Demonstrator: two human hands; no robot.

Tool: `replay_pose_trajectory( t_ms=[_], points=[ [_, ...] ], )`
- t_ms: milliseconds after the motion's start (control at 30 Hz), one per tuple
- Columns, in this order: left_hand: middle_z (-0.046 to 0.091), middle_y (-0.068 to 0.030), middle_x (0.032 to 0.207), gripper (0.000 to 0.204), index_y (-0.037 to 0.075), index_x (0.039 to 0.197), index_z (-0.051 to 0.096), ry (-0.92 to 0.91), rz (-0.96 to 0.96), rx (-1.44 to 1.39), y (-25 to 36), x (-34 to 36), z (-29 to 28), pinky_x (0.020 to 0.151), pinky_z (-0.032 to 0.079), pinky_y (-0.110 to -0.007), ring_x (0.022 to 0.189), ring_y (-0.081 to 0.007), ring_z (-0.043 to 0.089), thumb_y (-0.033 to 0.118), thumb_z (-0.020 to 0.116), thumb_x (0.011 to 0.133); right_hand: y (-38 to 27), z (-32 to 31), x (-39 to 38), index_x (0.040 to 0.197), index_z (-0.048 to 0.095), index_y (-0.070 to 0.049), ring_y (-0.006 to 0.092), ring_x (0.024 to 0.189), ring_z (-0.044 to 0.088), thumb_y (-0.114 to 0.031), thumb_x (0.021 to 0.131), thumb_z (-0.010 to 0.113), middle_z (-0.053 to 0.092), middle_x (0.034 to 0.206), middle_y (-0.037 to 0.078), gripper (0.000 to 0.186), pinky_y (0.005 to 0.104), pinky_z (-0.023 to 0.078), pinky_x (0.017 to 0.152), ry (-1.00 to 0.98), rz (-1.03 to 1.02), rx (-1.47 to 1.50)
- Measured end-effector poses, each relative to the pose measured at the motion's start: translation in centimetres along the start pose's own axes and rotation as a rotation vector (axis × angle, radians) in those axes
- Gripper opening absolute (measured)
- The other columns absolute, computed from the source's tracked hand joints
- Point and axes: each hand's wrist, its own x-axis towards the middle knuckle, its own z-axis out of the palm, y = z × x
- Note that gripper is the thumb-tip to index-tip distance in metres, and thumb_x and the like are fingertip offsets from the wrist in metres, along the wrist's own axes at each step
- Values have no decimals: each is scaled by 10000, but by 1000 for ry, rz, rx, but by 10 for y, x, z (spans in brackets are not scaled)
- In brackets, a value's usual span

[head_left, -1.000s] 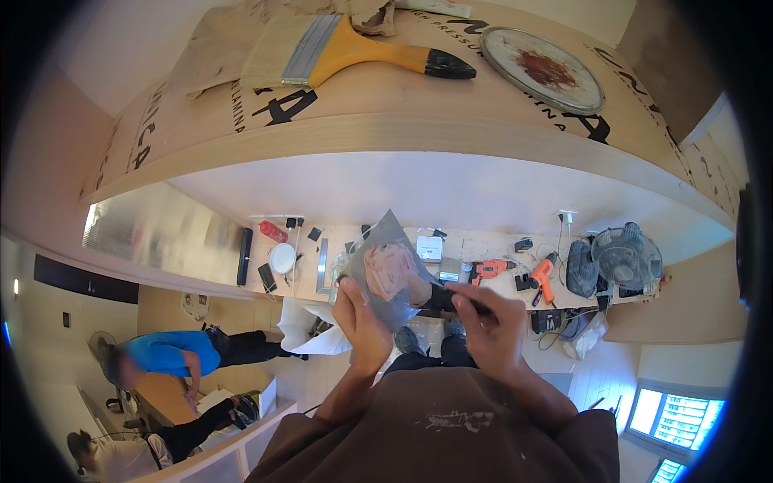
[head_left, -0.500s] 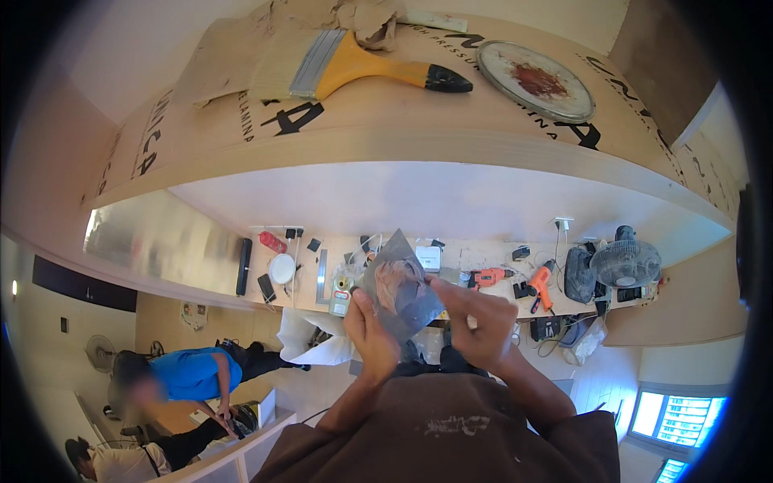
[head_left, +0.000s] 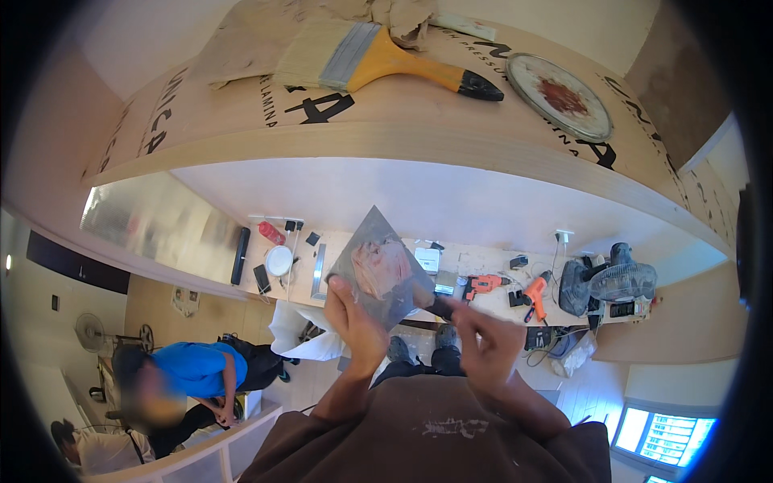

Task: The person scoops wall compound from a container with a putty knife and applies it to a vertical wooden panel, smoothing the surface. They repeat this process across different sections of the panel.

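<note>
Left grip [head_left: 358, 328] is closed on the left edge of a grey plate [head_left: 372, 227], held up in front of the desk [head_left: 483, 259] with pinkish paste [head_left: 381, 271] on it. Right grip [head_left: 487, 338] is wrapped around a scraper [head_left: 440, 307]. Half a second ago its fingers overlapped the plate; now they sit clear, baring the scraper's dark handle. Working the paste seems unfinished.
</note>
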Motion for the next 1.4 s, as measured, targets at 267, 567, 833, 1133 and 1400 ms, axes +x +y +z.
replay_pose_trajectory(
  t_ms=[267,567,833,1133,1400],
  points=[
    [676,-166,1028,533,-111,1166,581,-143,231,306,-19,-29,-6,744,505,-305,884,-150,621,348,317,1112,30,37,21,1147,676,60,170,918,698,-63,997,617,686,1045,125,203,321,659,775,256,538,747],
    [654,-106,1032,495,-48,1111,594,-219,44,255,-6,-30,-3,829,489,-284,936,-118,596,384,352,1113,9,-4,36,1166,689,34,231,907,739,26,910,656,714,1088,187,259,333,642,748,20,-22,16],
    [645,-128,1136,524,-57,1211,550,-119,-21,-25,-5,-24,8,900,531,-344,1020,-177,640,416,348,1108,8,11,9,1101,699,69,315,1148,681,27,824,640,701,1181,204,286,405,569,976,-98,-685,-511],
    [609,-153,1201,560,-56,1248,521,-222,87,24,0,-15,16,914,529,-360,1068,-208,629,454,345,1100,-8,-7,14,1135,719,16,156,835,728,52,942,618,737,977,162,220,253,616,744,152,133,96],
    [536,-235,1342,707,-117,1412,361,-240,289,-97,-41,-24,11,1012,492,-410,1220,-293,578,508,315,1085,27,33,1,1157,671,67,156,942,676,-66,999,617,655,1100,113,213,308,656,799,330,610,916]
  ],
)
